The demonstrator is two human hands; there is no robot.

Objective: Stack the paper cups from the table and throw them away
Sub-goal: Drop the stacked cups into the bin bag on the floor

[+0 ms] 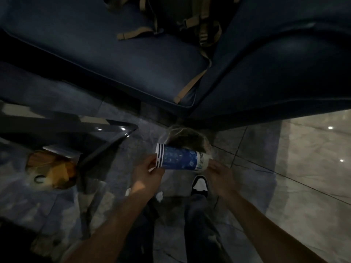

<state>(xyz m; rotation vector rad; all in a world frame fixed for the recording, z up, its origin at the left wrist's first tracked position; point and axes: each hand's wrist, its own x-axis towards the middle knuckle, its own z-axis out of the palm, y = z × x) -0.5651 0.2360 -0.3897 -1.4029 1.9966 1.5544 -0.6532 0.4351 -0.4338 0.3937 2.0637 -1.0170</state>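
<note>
A stack of blue paper cups (180, 158) with white rims lies sideways in the air, held between both hands. My left hand (150, 175) grips the rim end on the left. My right hand (218, 174) holds the narrow white bottom end on the right. Just behind the cups, on the floor, stands a bin lined with a clear plastic bag (187, 138), its dark mouth open. The cups hover at the bin's near edge.
A glass table (106, 133) juts in from the left with an orange bag (55, 169) under or beside it. A dark blue sofa (117, 59) fills the top, with a strapped backpack (182, 18) on it. My shoe (199, 185) stands on the tiled floor.
</note>
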